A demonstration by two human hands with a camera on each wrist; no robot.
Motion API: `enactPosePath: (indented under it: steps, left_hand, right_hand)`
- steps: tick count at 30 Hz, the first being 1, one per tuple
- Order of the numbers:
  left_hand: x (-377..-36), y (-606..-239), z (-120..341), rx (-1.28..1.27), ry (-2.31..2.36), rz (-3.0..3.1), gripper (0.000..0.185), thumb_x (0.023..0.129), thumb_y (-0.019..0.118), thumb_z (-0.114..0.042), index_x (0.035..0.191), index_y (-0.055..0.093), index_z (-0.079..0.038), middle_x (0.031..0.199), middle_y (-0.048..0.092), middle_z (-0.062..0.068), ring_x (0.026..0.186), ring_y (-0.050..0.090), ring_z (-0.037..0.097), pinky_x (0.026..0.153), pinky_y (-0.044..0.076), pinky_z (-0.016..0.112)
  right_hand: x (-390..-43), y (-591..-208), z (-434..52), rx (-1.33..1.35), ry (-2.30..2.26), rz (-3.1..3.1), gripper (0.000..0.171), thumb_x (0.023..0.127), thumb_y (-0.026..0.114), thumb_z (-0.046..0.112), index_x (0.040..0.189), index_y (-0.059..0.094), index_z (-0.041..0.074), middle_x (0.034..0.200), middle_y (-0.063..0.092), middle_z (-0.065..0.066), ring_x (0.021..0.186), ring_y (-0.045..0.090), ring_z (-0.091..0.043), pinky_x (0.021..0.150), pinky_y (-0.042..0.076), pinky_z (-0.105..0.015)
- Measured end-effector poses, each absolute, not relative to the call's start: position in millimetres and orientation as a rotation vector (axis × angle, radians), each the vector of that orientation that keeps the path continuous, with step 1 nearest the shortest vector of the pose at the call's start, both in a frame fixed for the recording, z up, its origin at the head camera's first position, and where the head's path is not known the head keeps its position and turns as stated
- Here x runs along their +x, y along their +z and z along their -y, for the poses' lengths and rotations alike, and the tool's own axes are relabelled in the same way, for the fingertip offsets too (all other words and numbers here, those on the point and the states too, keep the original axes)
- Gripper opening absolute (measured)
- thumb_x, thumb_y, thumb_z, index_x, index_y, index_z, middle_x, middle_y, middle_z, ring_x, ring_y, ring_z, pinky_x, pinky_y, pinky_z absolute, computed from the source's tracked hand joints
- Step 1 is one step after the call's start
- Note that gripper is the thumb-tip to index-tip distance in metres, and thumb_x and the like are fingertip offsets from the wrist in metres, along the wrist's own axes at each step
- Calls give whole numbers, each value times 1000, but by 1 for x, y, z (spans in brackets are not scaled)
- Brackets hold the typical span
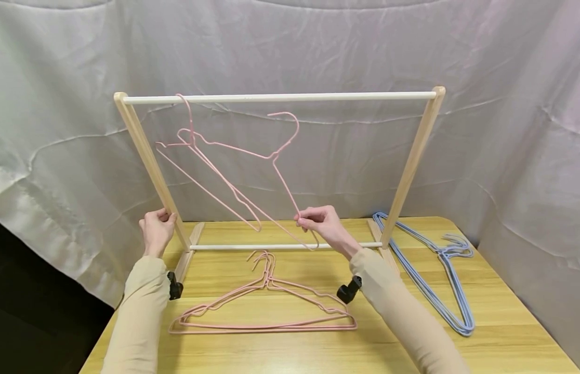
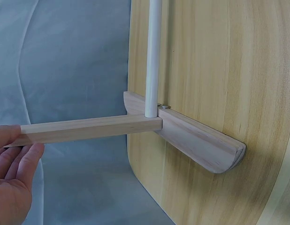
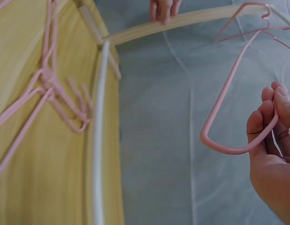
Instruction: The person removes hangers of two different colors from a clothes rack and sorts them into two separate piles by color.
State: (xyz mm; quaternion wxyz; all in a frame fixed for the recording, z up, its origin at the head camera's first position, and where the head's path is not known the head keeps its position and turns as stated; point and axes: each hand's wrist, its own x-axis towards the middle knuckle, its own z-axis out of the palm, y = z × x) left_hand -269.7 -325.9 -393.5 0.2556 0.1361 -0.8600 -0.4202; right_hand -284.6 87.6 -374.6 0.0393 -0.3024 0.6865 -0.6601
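My left hand point(image 1: 156, 231) grips the left wooden post point(image 1: 145, 153) of a small hanging rack near its lower part; in the left wrist view thumb and fingers lie on opposite sides of the post point(image 2: 84, 131). With my right hand point(image 1: 325, 224) I pinch a pink hanger point(image 1: 275, 155) by one shoulder end, as the right wrist view shows at its rounded corner point(image 3: 229, 150). This hanger is tilted, its hook in the air below the white top rail point(image 1: 280, 97). Another pink hanger point(image 1: 192, 122) hangs by its hook from the rail's left part, overlapping the held one in view.
Several pink hangers point(image 1: 267, 283) lie stacked on the wooden table point(image 1: 280, 358) in front of the rack. Several blue hangers point(image 1: 451, 252) lie at the right, partly behind the right post point(image 1: 413, 161). A white lower bar point(image 1: 252, 247) joins the posts; grey curtain point(image 1: 355, 57) surrounds the table.
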Motion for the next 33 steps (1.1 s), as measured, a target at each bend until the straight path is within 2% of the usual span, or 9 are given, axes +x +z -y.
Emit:
enactPosePath:
  steps: [6, 15, 20, 23, 30, 33]
  left_hand:
    - [-270, -394, 326, 368, -1139, 2335, 30, 98, 58, -10, 115, 68, 13, 113, 66, 34, 127, 44, 44, 100, 22, 53]
    - [-270, -393, 326, 373, -1145, 2333, 31, 98, 57, -10, 116, 68, 13, 114, 66, 34, 127, 43, 44, 97, 22, 53]
    - [-270, -393, 325, 376, -1145, 2334, 30, 98, 57, -10, 115, 69, 13, 114, 66, 34, 125, 41, 44, 94, 22, 52]
    - [-270, -393, 325, 381, -1144, 2338, 30, 99, 58, -11, 115, 69, 12, 114, 67, 34, 125, 41, 44, 93, 22, 52]
    - [-269, -393, 326, 396, -1158, 2348, 32, 100, 58, -12, 118, 68, 11, 117, 66, 33, 127, 39, 44, 96, 23, 53]
    - [-269, -393, 325, 406, -1165, 2355, 32, 100, 58, -13, 119, 68, 11, 118, 66, 33, 127, 37, 44, 95, 23, 52]
  right_hand:
    - [-278, -394, -109, -884, -1979, -2106, 28, 95, 63, -2, 111, 61, -25, 86, 74, 13, 74, 63, -5, 71, 52, -22]
    - [-271, -417, -136, -769, -1858, -2150, 27, 96, 64, 3, 111, 66, -20, 84, 75, 9, 72, 62, -5, 72, 52, -21]
    - [-269, -426, -148, -766, -1778, -2158, 26, 97, 62, 4, 109, 66, -19, 81, 72, 6, 70, 59, -5, 68, 52, -22]
    - [-268, -429, -153, -756, -1716, -2142, 28, 98, 62, 5, 110, 65, -20, 83, 73, 8, 70, 61, -4, 67, 53, -22]
    - [-266, -440, -161, -775, -1573, -2041, 26, 97, 62, 5, 108, 66, -19, 85, 75, 6, 69, 62, -4, 68, 53, -22]
    - [-265, -446, -163, -787, -1514, -2002, 29, 96, 63, 5, 109, 63, -21, 83, 74, 6, 71, 63, -5, 69, 54, -23]
